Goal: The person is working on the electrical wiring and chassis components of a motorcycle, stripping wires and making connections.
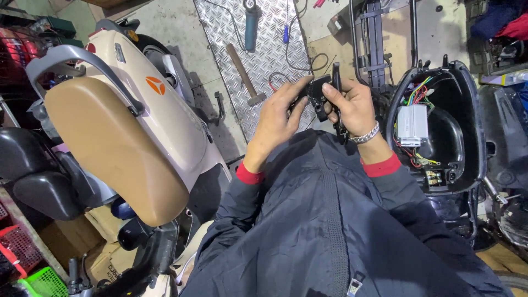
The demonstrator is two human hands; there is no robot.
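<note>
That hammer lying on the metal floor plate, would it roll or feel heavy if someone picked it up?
The hammer probably feels head-heavy: a metal head sits on a long wooden handle. It likely won't roll far, since the head lies crosswise on the ribbed metal plate. It looks stiff, not fragile.

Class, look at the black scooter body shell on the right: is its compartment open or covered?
Open. The black shell has no cover over it, so the silver controller box and coloured wires inside lie exposed.

A steel tread plate (258,33) covers the concrete floor (165,22); a hammer (245,74) and grinder (251,25) lie on it.
</note>
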